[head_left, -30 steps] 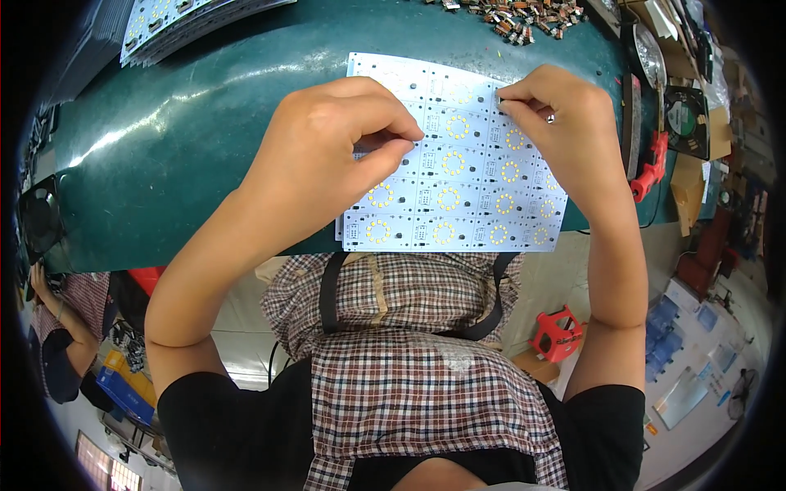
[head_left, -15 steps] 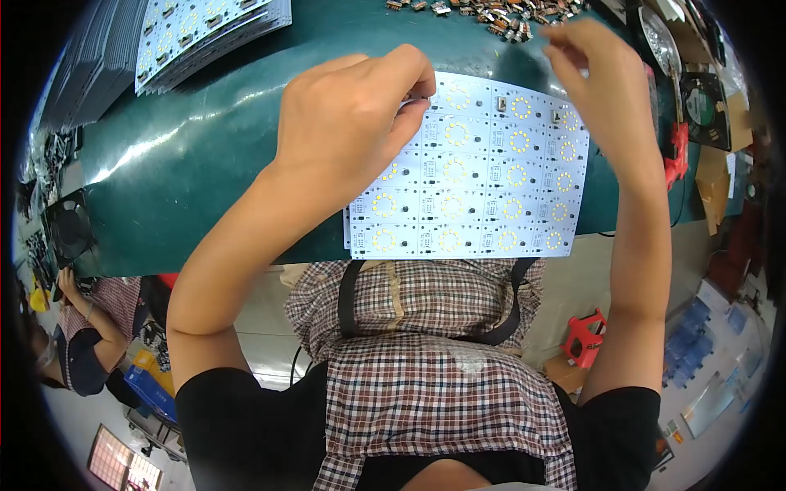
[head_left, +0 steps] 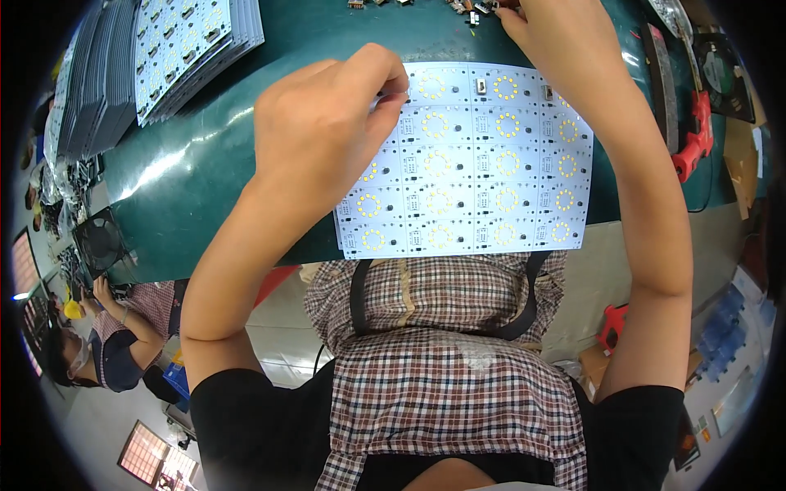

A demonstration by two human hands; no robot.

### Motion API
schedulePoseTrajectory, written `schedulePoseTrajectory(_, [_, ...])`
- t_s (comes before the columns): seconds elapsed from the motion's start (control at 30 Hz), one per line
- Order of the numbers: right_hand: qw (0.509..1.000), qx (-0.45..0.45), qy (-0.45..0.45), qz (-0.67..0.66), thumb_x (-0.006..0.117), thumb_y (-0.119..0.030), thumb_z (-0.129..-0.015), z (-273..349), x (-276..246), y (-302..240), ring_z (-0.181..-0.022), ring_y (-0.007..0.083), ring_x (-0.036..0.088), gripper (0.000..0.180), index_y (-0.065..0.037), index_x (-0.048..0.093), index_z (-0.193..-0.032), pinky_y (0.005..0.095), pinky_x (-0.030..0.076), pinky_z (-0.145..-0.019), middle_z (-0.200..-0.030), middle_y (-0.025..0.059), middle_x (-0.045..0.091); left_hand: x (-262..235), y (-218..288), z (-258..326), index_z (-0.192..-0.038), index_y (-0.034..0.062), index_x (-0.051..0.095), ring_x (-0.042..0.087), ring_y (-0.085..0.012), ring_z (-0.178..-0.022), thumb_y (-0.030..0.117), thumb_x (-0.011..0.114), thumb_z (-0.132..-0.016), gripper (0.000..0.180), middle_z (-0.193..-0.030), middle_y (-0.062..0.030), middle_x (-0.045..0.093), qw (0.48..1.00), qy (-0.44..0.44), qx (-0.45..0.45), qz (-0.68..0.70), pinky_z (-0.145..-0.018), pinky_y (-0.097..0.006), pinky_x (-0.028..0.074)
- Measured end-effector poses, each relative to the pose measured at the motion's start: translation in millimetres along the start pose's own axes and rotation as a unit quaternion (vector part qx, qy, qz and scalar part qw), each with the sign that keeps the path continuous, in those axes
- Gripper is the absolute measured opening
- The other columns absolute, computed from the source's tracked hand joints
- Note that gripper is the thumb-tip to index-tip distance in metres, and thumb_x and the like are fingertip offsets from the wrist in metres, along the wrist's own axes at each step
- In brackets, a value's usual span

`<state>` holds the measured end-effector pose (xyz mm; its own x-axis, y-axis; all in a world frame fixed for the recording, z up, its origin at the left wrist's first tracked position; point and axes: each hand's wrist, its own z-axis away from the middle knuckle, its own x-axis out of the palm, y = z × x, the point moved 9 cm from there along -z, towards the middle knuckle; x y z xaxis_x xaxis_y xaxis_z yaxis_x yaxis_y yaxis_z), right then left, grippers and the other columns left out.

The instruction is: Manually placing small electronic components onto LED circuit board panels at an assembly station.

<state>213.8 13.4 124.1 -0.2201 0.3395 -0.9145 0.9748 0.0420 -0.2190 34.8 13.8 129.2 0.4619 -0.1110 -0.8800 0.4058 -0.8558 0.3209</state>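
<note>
A white circuit board panel (head_left: 438, 165) with rings of yellow LEDs lies on the green tabletop in front of me. Over its upper left part, my left hand (head_left: 327, 114) is closed in a pinch, and whatever its fingertips hold is hidden. Two small slide switches stand on the panel's top row, one (head_left: 481, 86) near the middle and another (head_left: 548, 92) beside my right forearm. My right hand (head_left: 565, 37) reaches past the panel's far edge to loose slide switches (head_left: 468, 10). The picture's top edge cuts off part of its fingers, so their grip is unclear.
Tall stacks of similar panels (head_left: 192, 53) stand at the far left. On the right lie a red-handled tool (head_left: 696, 139) and a long dark bar (head_left: 659, 78). A black fan (head_left: 100, 241) sits at the left table edge, where a co-worker (head_left: 123, 344) sits.
My right hand has moved forward and left from above the panel's far right corner to the loose switches. My left hand stays pinched at the panel while the whole view has shifted slightly.
</note>
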Motion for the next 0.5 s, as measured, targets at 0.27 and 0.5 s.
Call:
schedulePoseTrajectory(0.27, [0.999,-0.005,0.031,0.01,0.06,0.002,-0.083,2,-8,-2,-0.089,0.0416,0.066,0.005,0.001,0.065,-0.083,0.0494,0.052,-0.08,-0.086,0.0209,0.066,-3,1,1,-0.086,0.0119,0.063,0.067,-0.0186,-0.062,0.003,0.08,-0.073,0.023,-0.072,-0.0002,0.069,0.999,0.045,0.029,0.005,-0.054,-0.032,0.048])
schedulePoseTrajectory(0.5, [0.996,-0.011,0.084,-0.024,0.063,0.003,-0.083,15,-54,-17,-0.086,0.0393,0.066,0.01,0.003,0.07,-0.09,0.0456,0.053,-0.079,-0.088,0.0193,0.067,-4,6,-2,-0.086,0.0118,0.064,0.067,-0.0195,-0.062,0.002,0.078,-0.072,0.022,-0.072,-0.0008,0.069,0.998,0.034,0.038,-0.022,-0.055,-0.032,0.048])
